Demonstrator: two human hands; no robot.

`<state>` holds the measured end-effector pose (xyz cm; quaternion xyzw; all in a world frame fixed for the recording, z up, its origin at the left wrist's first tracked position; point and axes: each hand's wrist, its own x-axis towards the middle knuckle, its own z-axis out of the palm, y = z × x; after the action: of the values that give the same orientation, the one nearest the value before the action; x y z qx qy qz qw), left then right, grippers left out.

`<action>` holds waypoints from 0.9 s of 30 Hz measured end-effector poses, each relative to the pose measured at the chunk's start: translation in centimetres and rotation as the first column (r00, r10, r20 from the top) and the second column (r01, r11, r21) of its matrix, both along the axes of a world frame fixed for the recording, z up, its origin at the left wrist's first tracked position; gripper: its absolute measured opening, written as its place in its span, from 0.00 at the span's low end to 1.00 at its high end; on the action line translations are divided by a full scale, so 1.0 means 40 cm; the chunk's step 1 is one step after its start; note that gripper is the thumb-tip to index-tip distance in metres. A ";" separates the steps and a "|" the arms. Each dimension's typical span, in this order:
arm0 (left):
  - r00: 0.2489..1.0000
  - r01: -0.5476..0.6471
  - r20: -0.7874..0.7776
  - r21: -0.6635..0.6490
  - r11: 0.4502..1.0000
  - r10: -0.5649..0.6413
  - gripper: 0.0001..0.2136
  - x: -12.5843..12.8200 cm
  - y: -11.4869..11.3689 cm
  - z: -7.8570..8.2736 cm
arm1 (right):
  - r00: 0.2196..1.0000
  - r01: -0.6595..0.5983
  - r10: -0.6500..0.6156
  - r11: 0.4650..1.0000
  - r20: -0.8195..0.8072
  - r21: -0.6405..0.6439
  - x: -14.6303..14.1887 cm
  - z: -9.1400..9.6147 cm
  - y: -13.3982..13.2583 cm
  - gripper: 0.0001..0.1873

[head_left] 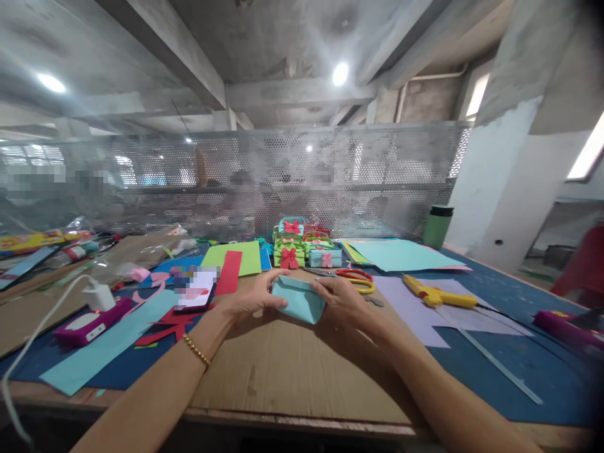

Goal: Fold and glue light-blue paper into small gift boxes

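My left hand and my right hand both grip a small light blue folded paper box, one hand on each side, just above a brown cardboard sheet on the table. Fingers of both hands are pinched on the paper's edges. A gold bead bracelet is on my left wrist. Behind the box stand several finished little paper gift boxes with red and pink bows.
Orange-handled scissors and a yellow glue gun lie to the right. A phone, a purple power strip with a white charger and coloured paper sheets lie left. A green cup stands by a perforated metal screen; people sit behind it.
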<state>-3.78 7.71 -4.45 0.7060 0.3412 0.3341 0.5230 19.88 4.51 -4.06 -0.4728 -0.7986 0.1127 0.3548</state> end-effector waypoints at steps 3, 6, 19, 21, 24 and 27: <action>1.000 -0.008 0.013 -0.015 1.000 0.008 0.39 0.001 0.003 -0.006 | 1.000 0.023 -0.023 1.000 0.015 -0.006 -0.003 -0.002 0.001 0.23; 1.000 -0.012 0.027 -0.040 0.999 0.013 0.38 0.005 -0.003 -0.004 | 0.998 0.060 -0.060 0.998 0.033 0.009 -0.005 -0.009 0.004 0.19; 0.998 0.040 0.055 -0.149 0.988 -0.032 0.25 0.012 -0.023 0.004 | 0.995 -0.004 -0.006 0.995 0.099 0.095 -0.023 0.012 -0.036 0.18; 1.000 -0.022 0.020 -0.124 0.992 0.025 0.24 0.014 -0.008 0.000 | 0.995 -0.030 0.022 0.996 0.095 0.087 -0.018 0.007 -0.017 0.23; 0.988 -0.150 -0.024 -0.002 0.989 0.150 0.19 0.017 0.012 -0.009 | 0.993 -0.093 0.089 0.994 0.073 0.061 -0.006 -0.010 0.024 0.25; 0.972 -0.212 -0.073 0.152 0.965 0.225 0.18 0.021 0.016 -0.011 | 0.995 -0.093 0.092 0.994 0.031 0.051 0.009 -0.025 0.052 0.24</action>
<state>-2.95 8.33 -4.88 0.7141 0.4150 0.3814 0.4152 20.25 6.58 -5.06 -0.4275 -0.8273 0.1015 0.3501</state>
